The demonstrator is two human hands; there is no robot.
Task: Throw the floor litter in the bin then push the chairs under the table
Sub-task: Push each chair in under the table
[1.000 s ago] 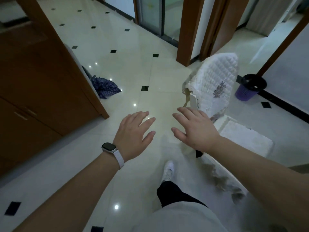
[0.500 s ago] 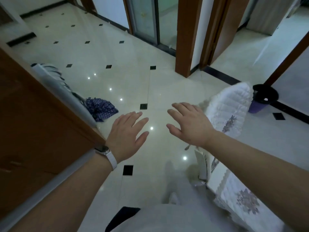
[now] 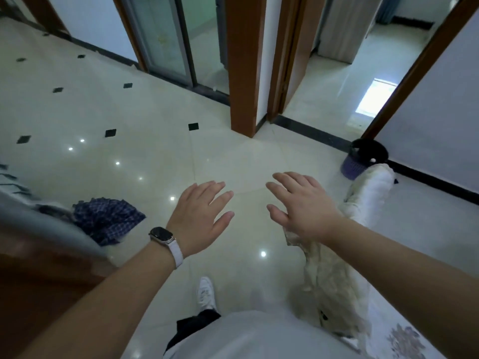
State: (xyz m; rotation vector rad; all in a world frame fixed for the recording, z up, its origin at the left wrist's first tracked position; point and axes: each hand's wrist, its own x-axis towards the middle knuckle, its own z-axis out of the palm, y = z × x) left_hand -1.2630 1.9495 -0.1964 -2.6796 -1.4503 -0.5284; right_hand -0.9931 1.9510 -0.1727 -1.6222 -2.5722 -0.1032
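My left hand (image 3: 201, 216), with a watch on its wrist, and my right hand (image 3: 303, 206) are both held out over the tiled floor, fingers spread, holding nothing. A crumpled blue checked cloth (image 3: 108, 218) lies on the floor at the left, beside the wooden table (image 3: 39, 275). A chair with a white quilted cover (image 3: 363, 203) stands just right of my right hand and partly under my forearm. A purple bin with a black liner (image 3: 363, 159) stands against the wall at the right, beyond the chair.
A wooden door post (image 3: 246, 73) and sliding glass doors (image 3: 176, 40) stand ahead. An open doorway (image 3: 350, 81) leads to another room at the right. My white shoe (image 3: 206, 294) is on the floor below my hands.
The view has lifted and swung right as I walk forward. The chair and bin have shifted right in view, the table has slid to the lower left. Both hands stay spread and hold nothing.
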